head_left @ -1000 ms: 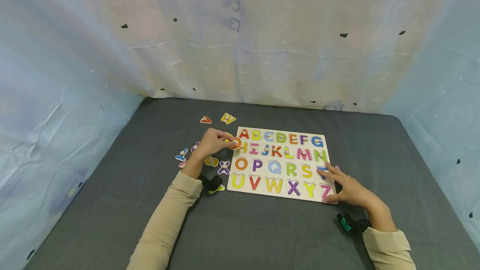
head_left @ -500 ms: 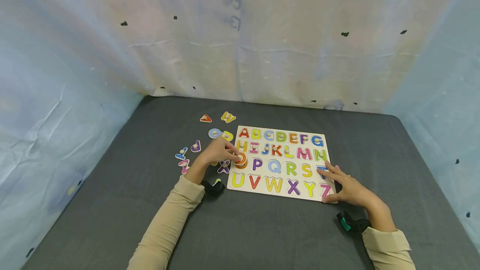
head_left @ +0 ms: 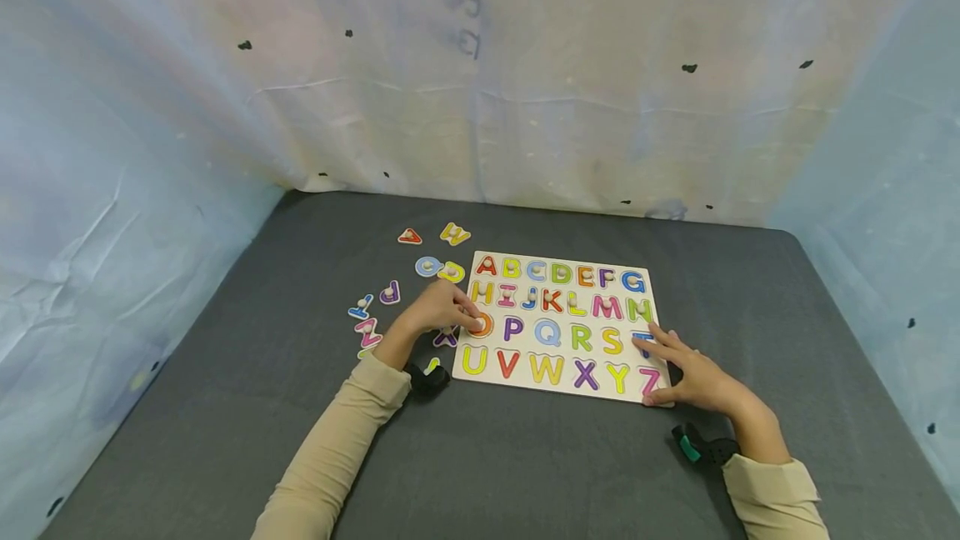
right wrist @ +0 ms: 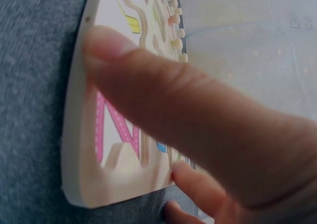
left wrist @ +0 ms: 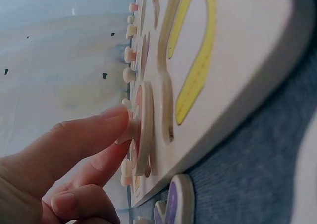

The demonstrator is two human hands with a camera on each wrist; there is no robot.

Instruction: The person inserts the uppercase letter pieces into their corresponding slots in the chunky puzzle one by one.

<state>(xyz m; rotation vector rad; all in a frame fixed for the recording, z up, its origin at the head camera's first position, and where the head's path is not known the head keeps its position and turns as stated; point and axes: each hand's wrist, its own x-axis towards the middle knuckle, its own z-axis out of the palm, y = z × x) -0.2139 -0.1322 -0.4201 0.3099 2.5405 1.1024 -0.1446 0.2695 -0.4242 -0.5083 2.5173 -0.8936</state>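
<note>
My left hand [head_left: 438, 307] pinches the small knob of an orange letter O puzzle piece [head_left: 487, 326] between thumb and finger. The piece lies over the printed O at the left of the third row of a wooden alphabet board [head_left: 528, 343]. In the left wrist view the O piece [left wrist: 144, 130] stands a little proud of the board face. My right hand [head_left: 701, 380] rests on the board's right end, fingers spread. Its thumb [right wrist: 114, 50] lies across the near edge by the pink Z recess, and its other fingers touch near the T.
Loose knobbed letters lie left of the board: a red V [head_left: 409, 237], yellow W [head_left: 454, 233], blue Q [head_left: 428, 267], yellow U [head_left: 451, 272], purple P [head_left: 390, 292], blue T [head_left: 361, 307], pink Z [head_left: 367, 330] and purple X [head_left: 446, 339]. Cloth walls surround the grey table [head_left: 555, 465].
My left hand has carried the orange O from the board's upper left edge down toward me onto the O place in the third row. My right hand has stayed put.
</note>
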